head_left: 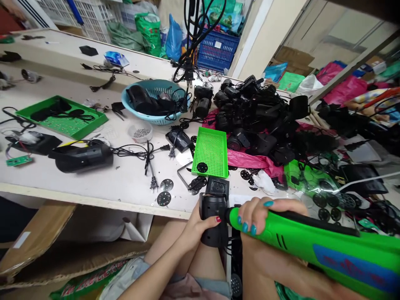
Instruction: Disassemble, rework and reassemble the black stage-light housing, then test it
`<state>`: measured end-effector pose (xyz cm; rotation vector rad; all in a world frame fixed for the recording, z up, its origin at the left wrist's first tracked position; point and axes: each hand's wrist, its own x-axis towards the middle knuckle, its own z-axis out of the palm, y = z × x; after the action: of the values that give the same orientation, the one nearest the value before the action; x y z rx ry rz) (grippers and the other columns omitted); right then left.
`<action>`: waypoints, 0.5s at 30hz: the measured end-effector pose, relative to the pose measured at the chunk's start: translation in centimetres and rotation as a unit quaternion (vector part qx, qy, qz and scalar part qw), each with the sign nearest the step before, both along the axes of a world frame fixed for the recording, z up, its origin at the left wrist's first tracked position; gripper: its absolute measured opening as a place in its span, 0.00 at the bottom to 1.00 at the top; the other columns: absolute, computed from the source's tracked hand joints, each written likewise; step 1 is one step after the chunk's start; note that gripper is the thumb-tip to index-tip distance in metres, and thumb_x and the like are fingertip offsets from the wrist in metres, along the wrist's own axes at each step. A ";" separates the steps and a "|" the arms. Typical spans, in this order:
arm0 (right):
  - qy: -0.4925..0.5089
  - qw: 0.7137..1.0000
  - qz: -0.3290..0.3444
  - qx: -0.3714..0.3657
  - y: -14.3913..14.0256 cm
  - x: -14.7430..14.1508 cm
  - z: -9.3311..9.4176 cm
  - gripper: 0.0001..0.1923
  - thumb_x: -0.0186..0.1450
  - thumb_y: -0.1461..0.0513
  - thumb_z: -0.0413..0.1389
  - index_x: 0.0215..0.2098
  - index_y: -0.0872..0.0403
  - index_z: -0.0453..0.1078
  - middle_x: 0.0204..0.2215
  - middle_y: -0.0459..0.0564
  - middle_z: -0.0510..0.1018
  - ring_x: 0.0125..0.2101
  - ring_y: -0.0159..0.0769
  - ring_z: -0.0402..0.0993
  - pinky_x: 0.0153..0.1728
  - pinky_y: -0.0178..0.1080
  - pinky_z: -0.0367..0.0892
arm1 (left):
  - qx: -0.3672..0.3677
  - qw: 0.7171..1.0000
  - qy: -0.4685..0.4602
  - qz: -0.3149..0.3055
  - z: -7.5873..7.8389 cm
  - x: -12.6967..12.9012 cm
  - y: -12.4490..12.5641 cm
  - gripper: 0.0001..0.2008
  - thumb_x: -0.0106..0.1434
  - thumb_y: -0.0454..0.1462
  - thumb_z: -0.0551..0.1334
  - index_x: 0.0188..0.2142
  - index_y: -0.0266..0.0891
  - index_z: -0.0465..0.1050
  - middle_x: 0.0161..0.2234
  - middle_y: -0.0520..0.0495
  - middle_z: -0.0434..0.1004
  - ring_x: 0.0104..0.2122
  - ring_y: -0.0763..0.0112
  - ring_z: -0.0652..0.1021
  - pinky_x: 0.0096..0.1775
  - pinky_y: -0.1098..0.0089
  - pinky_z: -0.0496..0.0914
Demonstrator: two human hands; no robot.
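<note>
My left hand [198, 227] is wrapped round a black plastic housing [215, 208], a cylindrical body with a square plate at its far end, held over the table's front edge. In my right hand [259, 214] is a bright green electric screwdriver [296, 235], gripped near its front. The driver's dark tip meets the housing's side; the bit itself is hidden. Just beyond the housing lies a green perforated tray [211, 152] with a black disc [202, 167] inside. A metal bracket [184, 177] and several round black discs [164, 198] lie to the left.
A heap of black housings [256, 112] on pink plastic covers the back right. A blue colander [156, 118] holds more parts, beside a small bowl of screws [140, 132]. Black cords [187, 41] hang overhead. Another green tray [75, 135] and a black housing [84, 158] lie left.
</note>
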<state>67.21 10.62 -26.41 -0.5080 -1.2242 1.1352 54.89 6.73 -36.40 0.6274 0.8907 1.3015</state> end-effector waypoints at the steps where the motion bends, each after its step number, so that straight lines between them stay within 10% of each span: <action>1: 0.010 1.000 0.008 0.016 0.1 0.0 -0.2 0.24 0.62 0.40 0.56 0.42 0.48 0.73 0.16 0.43 0.72 0.15 0.40 0.67 0.18 0.42 0.66 | 0.008 1.000 0.005 -0.003 -0.2 0.0 0.0 0.24 0.52 0.42 0.72 0.47 0.39 0.71 0.42 0.46 0.78 0.44 0.56 0.74 0.50 0.62 0.67; 9: -0.027 0.992 0.122 0.035 0.9 -1.1 -1.0 0.14 0.64 0.50 0.59 0.45 0.46 0.75 0.20 0.43 0.75 0.19 0.39 0.70 0.22 0.41 0.69 | 0.024 0.999 0.045 -0.009 -0.3 -0.3 0.0 0.21 0.53 0.40 0.71 0.46 0.39 0.71 0.42 0.46 0.77 0.45 0.54 0.74 0.54 0.60 0.64; 15: 0.045 0.997 -0.029 -0.049 -0.2 -3.5 -0.1 0.39 0.54 0.26 0.46 0.34 0.49 0.72 0.17 0.42 0.68 0.16 0.36 0.61 0.18 0.39 0.60 | 0.035 0.999 0.036 -0.012 0.1 -0.4 0.1 0.23 0.53 0.40 0.71 0.47 0.37 0.71 0.44 0.45 0.78 0.48 0.52 0.73 0.53 0.60 0.64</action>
<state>63.69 10.40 -26.48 -0.5575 -1.0728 1.1601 54.52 6.81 -36.26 0.7417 0.8978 1.2995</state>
